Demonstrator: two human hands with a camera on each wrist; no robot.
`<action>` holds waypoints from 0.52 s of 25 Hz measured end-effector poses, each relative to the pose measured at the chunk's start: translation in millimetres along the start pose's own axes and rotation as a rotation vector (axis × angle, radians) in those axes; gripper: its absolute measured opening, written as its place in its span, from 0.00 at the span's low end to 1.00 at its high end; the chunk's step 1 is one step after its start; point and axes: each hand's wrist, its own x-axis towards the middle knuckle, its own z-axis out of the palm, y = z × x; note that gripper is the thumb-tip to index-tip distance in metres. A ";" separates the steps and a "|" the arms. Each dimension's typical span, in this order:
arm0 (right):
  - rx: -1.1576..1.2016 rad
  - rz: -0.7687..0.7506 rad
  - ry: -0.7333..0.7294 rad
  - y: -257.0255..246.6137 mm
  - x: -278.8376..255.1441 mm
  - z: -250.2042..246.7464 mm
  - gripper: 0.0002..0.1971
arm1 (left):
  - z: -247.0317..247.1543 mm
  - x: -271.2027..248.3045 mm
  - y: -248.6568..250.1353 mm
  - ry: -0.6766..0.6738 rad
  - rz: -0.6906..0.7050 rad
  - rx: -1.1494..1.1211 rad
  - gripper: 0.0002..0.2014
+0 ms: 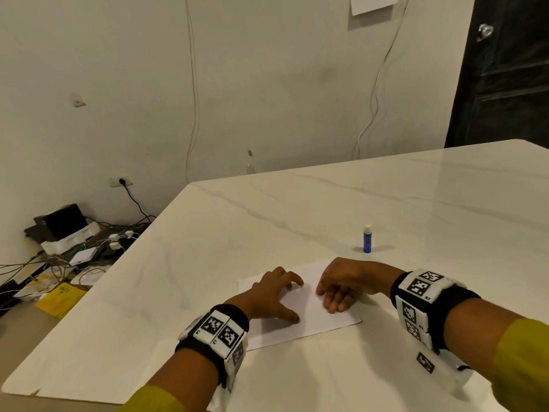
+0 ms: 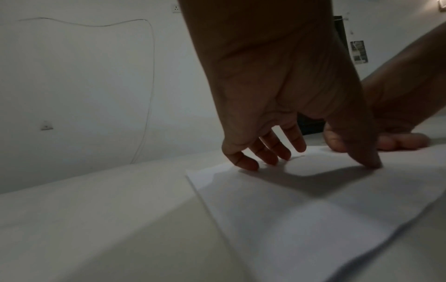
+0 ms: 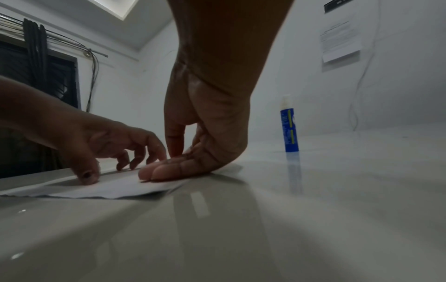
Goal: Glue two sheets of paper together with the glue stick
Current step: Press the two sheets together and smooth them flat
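White paper [image 1: 309, 322] lies flat on the marble table [image 1: 416, 203] in front of me; I cannot tell one sheet from another in it. My left hand [image 1: 279, 295] arches over its left half, with spread fingertips [image 2: 243, 164] and thumb touching the sheet. On the right half, my right hand [image 1: 329, 295] presses down with straight fingers [image 3: 169, 169] laid flat. The glue stick [image 1: 367, 239], blue with a white cap on, stands upright beyond my right hand, apart from both hands; the right wrist view shows the glue stick [image 3: 289, 129] clearly.
The table's left edge [image 1: 98, 295] runs close to the paper. Below it on the floor sit cables, adapters and a yellow packet [image 1: 61, 298]. A dark door [image 1: 505, 69] stands at the far right, and wires hang on the wall.
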 end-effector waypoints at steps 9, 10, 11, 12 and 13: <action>-0.063 0.041 0.180 9.6 -6.3 -4.5 0.09 | -23.2 -30.1 -34.2 -0.120 -0.195 0.078 0.42; -0.069 0.032 0.201 10.4 -7.6 -3.6 0.09 | -24.0 -31.1 -32.1 -0.120 -0.199 0.080 0.40; -0.071 0.022 0.224 11.1 -8.9 -2.8 0.10 | -24.9 -31.3 -29.5 -0.116 -0.203 0.086 0.39; -0.065 0.009 0.243 12.0 -10.7 -1.8 0.10 | -26.0 -30.5 -26.5 -0.108 -0.207 0.095 0.37; -0.052 -0.003 0.258 13.2 -13.4 -0.8 0.09 | -27.0 -29.0 -22.2 -0.096 -0.210 0.103 0.35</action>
